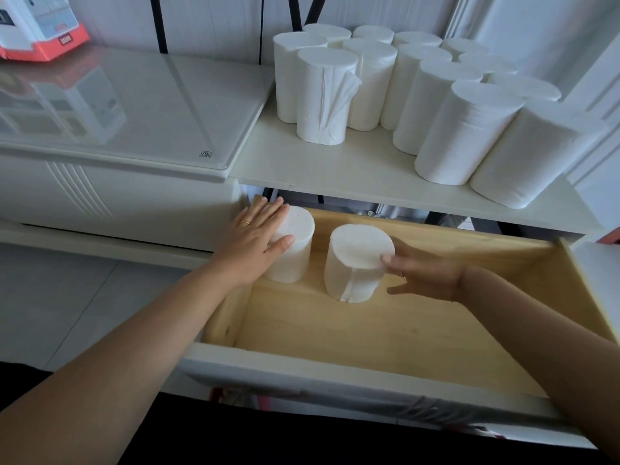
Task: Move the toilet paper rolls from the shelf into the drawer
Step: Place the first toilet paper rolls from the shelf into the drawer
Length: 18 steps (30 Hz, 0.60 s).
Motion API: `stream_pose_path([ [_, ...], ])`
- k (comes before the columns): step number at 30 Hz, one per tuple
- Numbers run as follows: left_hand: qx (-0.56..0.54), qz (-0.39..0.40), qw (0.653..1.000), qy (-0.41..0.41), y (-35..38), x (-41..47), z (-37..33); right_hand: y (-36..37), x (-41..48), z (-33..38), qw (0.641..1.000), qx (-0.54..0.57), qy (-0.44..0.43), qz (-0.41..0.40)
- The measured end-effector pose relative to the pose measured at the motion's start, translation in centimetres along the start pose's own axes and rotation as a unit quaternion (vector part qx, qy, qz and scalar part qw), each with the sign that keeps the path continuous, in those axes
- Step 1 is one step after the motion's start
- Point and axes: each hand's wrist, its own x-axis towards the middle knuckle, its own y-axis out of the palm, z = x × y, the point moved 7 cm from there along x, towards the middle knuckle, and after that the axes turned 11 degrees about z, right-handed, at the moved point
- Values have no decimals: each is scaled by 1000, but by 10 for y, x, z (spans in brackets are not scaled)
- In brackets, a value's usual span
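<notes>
Touching left grip (pixel 255 236) — upright roll (pixel 297 260)

White paper, pale wood
Toilet paper rolls (pixel 327 95) above and inside the drawer (pixel 369 333) are white; the drawer is honey-toned wood within, white at its front; the shelf (pixel 335 169) above it white; a gold ring (pixel 245 223) at its left corner; an orange-and-white box (pixel 40 31) far up-left.

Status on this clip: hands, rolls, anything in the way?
Left hand flat on corner roll in drawer. Right hand holding second roll, upright. Shelf rolls waiting; nothing blocking.
</notes>
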Motion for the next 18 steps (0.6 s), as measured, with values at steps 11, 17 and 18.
stream_pose_path([
  [11, -19, 9, 1000, -8, -2, -2, -1, 29, 20, 9, 985, 154, 36, -64],
  [17, -40, 15, 999, -12, -2, -1, -1, 80, 36, 10, 985, 165, 58, 0],
  [18, -46, 17, 999, -12, -2, -2, -1, 86, 39, 10, 982, 178, 60, -4],
])
